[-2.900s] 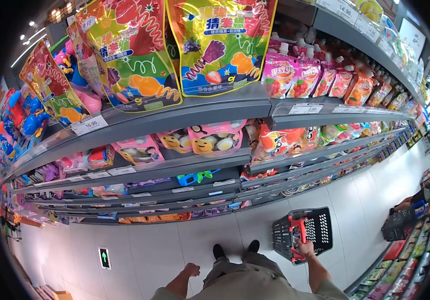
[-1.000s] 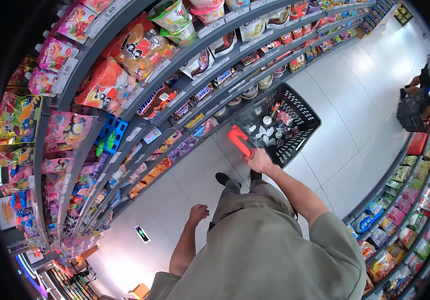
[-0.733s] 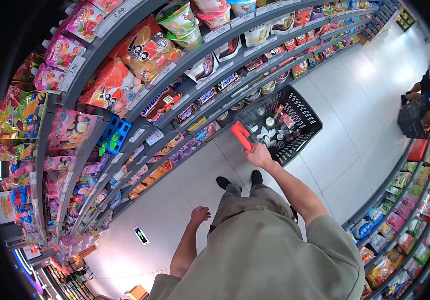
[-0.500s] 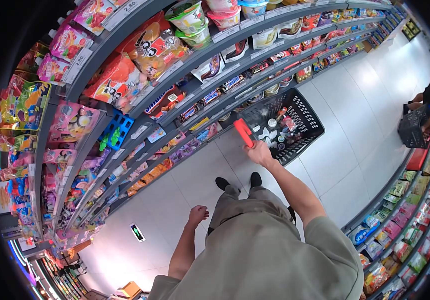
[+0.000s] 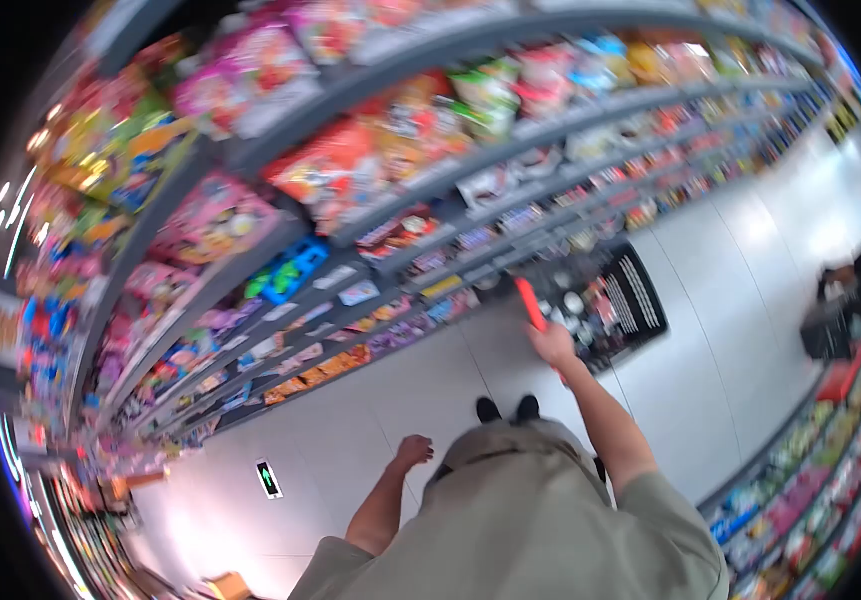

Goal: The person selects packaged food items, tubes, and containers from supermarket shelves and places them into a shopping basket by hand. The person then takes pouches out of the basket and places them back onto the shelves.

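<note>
My right hand [image 5: 554, 345] is wrapped round the red handle [image 5: 530, 304] of a black shopping basket [image 5: 636, 292]. Several small packaged items, blurred here, lie inside the basket, which stands on the floor beside the shelf. My left hand [image 5: 413, 451] hangs low over the floor at my left side, touching nothing, its fingers partly curled and smeared by motion.
Long shelves [image 5: 440, 165] of bagged sweets and cups curve across the front and left. Another shelf [image 5: 800, 470] runs along the right. At the far right a person is beside a dark basket [image 5: 827, 330]. A green arrow sign [image 5: 268, 479] lies on the tiled floor.
The view has swung, so the shelves, basket and hands appear shifted right and lower, with more blur. My right hand stays on the handle; the basket's inside shows at a flatter angle.
</note>
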### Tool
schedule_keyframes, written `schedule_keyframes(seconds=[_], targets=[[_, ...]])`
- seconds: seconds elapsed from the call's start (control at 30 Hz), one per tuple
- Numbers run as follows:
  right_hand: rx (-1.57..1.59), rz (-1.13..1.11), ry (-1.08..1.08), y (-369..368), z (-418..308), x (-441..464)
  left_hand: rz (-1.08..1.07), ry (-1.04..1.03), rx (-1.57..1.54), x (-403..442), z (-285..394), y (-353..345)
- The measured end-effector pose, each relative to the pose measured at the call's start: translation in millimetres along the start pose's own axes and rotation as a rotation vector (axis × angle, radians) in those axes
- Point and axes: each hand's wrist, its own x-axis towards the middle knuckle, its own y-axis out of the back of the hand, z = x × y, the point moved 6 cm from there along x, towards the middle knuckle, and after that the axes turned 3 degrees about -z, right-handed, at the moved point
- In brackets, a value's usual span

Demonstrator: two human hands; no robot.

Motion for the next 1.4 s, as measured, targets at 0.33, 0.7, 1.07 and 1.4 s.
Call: schedule_keyframes(seconds=[0.33,0.7,1.07,1.4], targets=[[0.354,0.148,0.117,36,-15,-57,-0.020,-0.102,0.009,24,18,1],[0.303,0.323,0.201,38,85,-91,-0.285,-0.293,0.900,74,-48,-22],[0.123,-0.276,0.077,93,176,-12,0.146,-0.054,0.024,22,83,-59],[-0.106,0.050,-0.146,178,328,123,0.024,0.158,-0.053,-36,88,-175]])
